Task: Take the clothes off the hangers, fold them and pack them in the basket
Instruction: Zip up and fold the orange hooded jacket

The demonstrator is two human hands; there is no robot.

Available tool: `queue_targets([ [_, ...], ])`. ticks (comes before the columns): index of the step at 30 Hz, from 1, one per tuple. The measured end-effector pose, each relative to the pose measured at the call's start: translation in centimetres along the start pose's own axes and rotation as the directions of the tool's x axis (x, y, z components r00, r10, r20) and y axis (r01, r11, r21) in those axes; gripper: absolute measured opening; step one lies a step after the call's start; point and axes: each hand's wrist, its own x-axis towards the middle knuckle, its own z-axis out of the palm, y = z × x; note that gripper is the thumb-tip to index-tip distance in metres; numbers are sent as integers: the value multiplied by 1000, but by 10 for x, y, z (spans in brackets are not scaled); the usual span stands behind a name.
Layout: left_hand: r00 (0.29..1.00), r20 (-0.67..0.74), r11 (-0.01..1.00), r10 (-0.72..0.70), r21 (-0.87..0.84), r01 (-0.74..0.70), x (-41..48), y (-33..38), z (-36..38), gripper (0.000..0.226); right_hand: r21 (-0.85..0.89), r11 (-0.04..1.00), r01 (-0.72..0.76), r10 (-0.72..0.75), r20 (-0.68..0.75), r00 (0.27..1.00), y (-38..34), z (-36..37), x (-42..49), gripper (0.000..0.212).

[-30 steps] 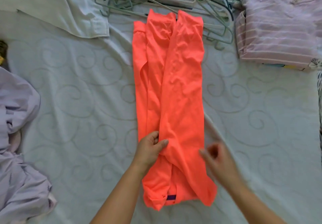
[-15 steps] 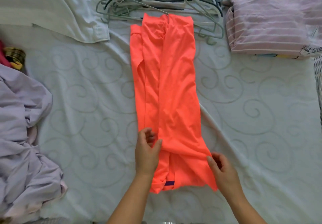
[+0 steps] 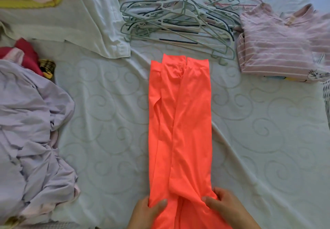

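The bed (image 3: 110,114), covered in a pale sheet with a swirl pattern, serves as the folding surface and fills the view. At the left lies a rumpled heap of lilac clothes (image 3: 30,127), apparently waiting to be folded, with a red garment (image 3: 26,54) just beyond it. At the far left a white garment (image 3: 85,20) is spread flat. Down the middle runs the orange garment (image 3: 180,121), already folded lengthwise into a long narrow strip whose far end reaches almost to the pile of empty hangers (image 3: 178,20) (stacked out of the way at the far side, so the stripping of those seems done). At the far right a folded pink striped top (image 3: 275,46) sits on a small stack of other folded clothes.

The left hand (image 3: 148,211) pinches the near left edge of the strip, thumb on top; the right hand (image 3: 225,205) grips the near right edge, fingers curled over bunched cloth. The hands are apart, one on each side, which looks like the hold for lifting the near end and doubling it toward the far end. No basket is in view.
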Motion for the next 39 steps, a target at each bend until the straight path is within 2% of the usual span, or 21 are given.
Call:
queue_targets([
  [2,993,114,999,23,34,-27,-19,7,-16,86,0,1000,22,-22,110,994,-3,-7,-17,85],
  [3,989,141,998,49,36,-55,-27,20,-19,81,67,997,26,-35,139,990,-11,-10,-23,98],
  [4,988,138,998,65,5,-66,-30,34,-20,67,181,983,13,-43,163,986,-20,-17,-23,97],
  [6,984,157,960,83,-277,-36,-25,75,-20,43,411,910,-50,-29,184,983,-57,-33,-10,62],
  [8,956,262,815,131,-578,47,-2,126,-24,65,565,824,-54,-51,169,984,-109,-63,15,22],
  [9,940,281,733,195,-679,51,13,152,-27,72,610,791,-49,-77,178,981,-135,-80,32,22],
  [10,932,265,686,248,-727,24,28,177,-30,73,681,732,-19,-112,148,983,-156,-94,48,39],
  [12,954,160,715,255,-696,-74,61,210,-34,62,832,552,58,-89,-10,996,-184,-115,81,76],
  [13,971,72,770,229,-623,-135,77,216,-32,57,832,542,121,-51,-112,992,-189,-117,93,70],
  [15,961,-148,906,234,-325,-271,102,207,-23,49,667,706,240,-23,-317,948,-182,-105,109,36],
  [16,926,-258,943,276,-112,-313,109,194,-20,45,525,806,272,-60,-386,921,-174,-93,115,24],
  [18,853,-401,941,334,190,-279,118,165,-16,44,164,954,253,-141,-497,856,-147,-66,121,28],
  [20,842,-439,946,314,220,-239,123,146,-12,49,-109,970,217,-239,-591,770,-124,-40,116,39],
  [22,882,-392,964,262,73,-254,122,145,-3,42,-274,935,224,-351,-639,684,-114,-20,108,42],
  [24,901,-356,961,249,-25,-275,124,148,5,30,-319,933,170,-349,-671,654,-118,-14,110,44],
  [26,863,-387,943,324,53,-330,128,152,7,25,-287,949,131,-294,-659,692,-127,-24,121,38],
  [29,765,-456,890,456,229,-394,122,152,7,24,29,935,354,-255,-640,725,-132,-42,128,19],
  [31,737,-445,860,509,294,-416,113,147,11,26,194,911,364,-163,-642,749,-122,-47,121,19],
  [33,766,-389,856,511,305,-416,108,139,15,26,147,953,265,-124,-607,785,-105,-46,120,18],
  [35,785,-373,867,494,271,-417,110,141,14,24,50,969,240,-156,-628,762,-102,-48,121,6],
  [39,726,-393,825,565,298,-481,131,176,-3,16,-93,899,428,-371,-681,631,-152,-72,144,29],
])
